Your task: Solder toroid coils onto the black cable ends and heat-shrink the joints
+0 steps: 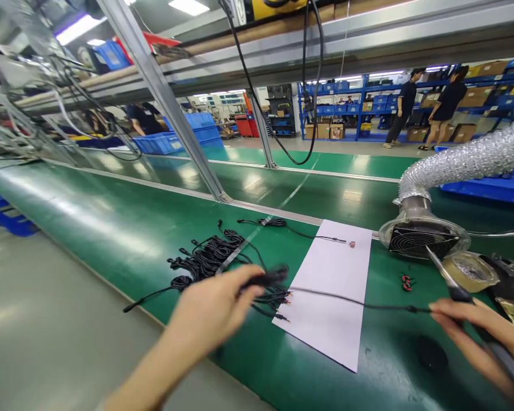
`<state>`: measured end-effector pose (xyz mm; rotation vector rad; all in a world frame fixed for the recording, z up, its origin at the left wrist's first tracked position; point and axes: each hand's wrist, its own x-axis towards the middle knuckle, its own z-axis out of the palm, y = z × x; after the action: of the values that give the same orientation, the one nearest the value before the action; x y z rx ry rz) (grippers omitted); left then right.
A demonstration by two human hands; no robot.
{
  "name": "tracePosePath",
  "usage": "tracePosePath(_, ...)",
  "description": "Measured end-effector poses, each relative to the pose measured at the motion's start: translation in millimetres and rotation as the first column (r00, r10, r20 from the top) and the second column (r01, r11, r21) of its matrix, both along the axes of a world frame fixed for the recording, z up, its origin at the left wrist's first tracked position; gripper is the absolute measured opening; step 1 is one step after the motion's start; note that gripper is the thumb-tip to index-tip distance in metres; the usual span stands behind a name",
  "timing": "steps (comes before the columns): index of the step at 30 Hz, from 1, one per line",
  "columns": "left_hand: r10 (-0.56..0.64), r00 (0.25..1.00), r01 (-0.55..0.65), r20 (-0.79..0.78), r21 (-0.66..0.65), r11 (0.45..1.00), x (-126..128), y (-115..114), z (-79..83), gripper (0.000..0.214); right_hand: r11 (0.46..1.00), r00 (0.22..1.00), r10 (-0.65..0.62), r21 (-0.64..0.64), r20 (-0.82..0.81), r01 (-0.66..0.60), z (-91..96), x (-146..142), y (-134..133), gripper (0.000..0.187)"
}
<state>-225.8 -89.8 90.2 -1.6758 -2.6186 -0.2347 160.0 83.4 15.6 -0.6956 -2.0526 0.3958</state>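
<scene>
My left hand point(216, 302) is closed on a coiled black cable point(276, 277), blurred a little by motion. From it the cable runs right, over a white sheet point(345, 337), to the fingertips of my right hand point(471, 322). Those fingers pinch the cable near its end and also grip a soldering iron point(459, 292), its metal tip pointing up and left. Under and beside my left hand lies a heap of coiled black cables point(209, 254), some with stripped ends on the sheet. Another cable point(336, 239) has its end on the sheet's far part, beside a small copper-coloured piece point(352, 244).
A fume extractor fan point(424, 242) with a silver hose point(475, 160) stands beyond my right hand. Near it are a tape roll point(471, 271), small red-and-black pieces point(406, 282) and a black disc point(432, 353). A metal post point(184, 131) rises from the green bench point(111, 211).
</scene>
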Motion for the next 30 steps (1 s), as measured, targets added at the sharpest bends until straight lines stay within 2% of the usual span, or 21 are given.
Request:
tracePosePath(1, 0.052, 0.992, -0.052, -0.111, 0.003, 0.999, -18.5, 9.5, 13.9, 0.034, 0.997, 0.998, -0.042, 0.068, 0.039, 0.039, 5.6, -22.9, 3.5, 0.023)
tracePosePath(2, 0.084, 0.973, -0.085, -0.213, 0.005, 0.996, -36.7, 22.5, 25.0, 0.036, 0.995, 0.997, -0.017, 0.097, 0.074, 0.01, 8.4, -47.9, 9.2, 0.019)
tracePosePath(3, 0.068, 0.955, -0.066, -0.29, 0.018, 0.998, -54.1, 38.3, 32.1, 0.038, 0.993, 0.995, 0.022, 0.117, 0.099, -0.034, 8.0, -73.6, 17.0, 0.016)
tracePosePath(4, -0.011, 0.944, 0.008, -0.33, -0.011, 1.0, -70.2, 55.9, 34.9, 0.041, 0.987, 0.991, 0.056, 0.141, 0.12, -0.073, 4.5, -98.7, 26.5, 0.015)
tracePosePath(5, -0.021, 0.939, 0.008, -0.343, -0.04, 0.999, -84.8, 74.2, 33.3, 0.041, 0.985, 0.99, 0.057, 0.152, 0.132, -0.077, -1.7, -121.9, 36.8, 0.016)
tracePosePath(8, -0.035, 0.947, 0.007, -0.319, -0.087, 0.996, -118.4, 124.2, 8.6, 0.038, 0.987, 0.979, 0.032, 0.147, 0.199, -0.062, -28.1, -171.9, 65.2, 0.022)
tracePosePath(10, -0.052, 0.955, 0.02, -0.29, -0.112, 0.993, -133.1, 147.0, -15.2, 0.038, 0.989, 0.967, 0.007, 0.139, 0.255, -0.044, -43.7, -187.2, 76.8, 0.023)
tracePosePath(12, -0.072, 0.964, 0.038, -0.258, -0.135, 0.99, -142.7, 160.1, -36.7, 0.037, 0.991, 0.953, -0.019, 0.131, 0.302, -0.021, -52.7, -192.0, 82.2, 0.022)
tracePosePath(15, -0.1, 0.974, 0.068, -0.203, -0.162, 0.984, -150.5, 167.0, -57.8, 0.035, 0.993, 0.935, -0.05, 0.117, 0.352, 0.009, -54.7, -191.4, 85.1, 0.023)
tracePosePath(18, -0.111, 0.982, 0.085, -0.149, -0.174, 0.981, -153.6, 166.4, -65.1, 0.038, 0.995, 0.923, -0.047, 0.095, 0.382, 0.011, -51.4, -191.7, 87.3, 0.028)
tracePosePath(21, -0.117, 0.988, 0.099, -0.105, -0.162, 0.982, -152.3, 161.3, -62.6, 0.044, 0.997, 0.924, -0.041, 0.08, 0.38, 0.011, -48.6, -193.5, 88.3, 0.03)
tracePosePath(25, -0.126, 0.991, 0.121, -0.054, -0.09, 0.989, -140.1, 147.9, -50.5, 0.047, 0.997, 0.936, -0.037, 0.08, 0.35, 0.01, -42.1, -189.3, 83.3, 0.03)
tracePosePath(30, -0.202, 0.977, 0.203, 0.067, -0.006, 0.979, -94.3, 131.8, -40.8, 0.039, 0.995, 0.946, -0.016, 0.096, 0.325, -0.016, -29.2, -170.6, 70.5, 0.026)
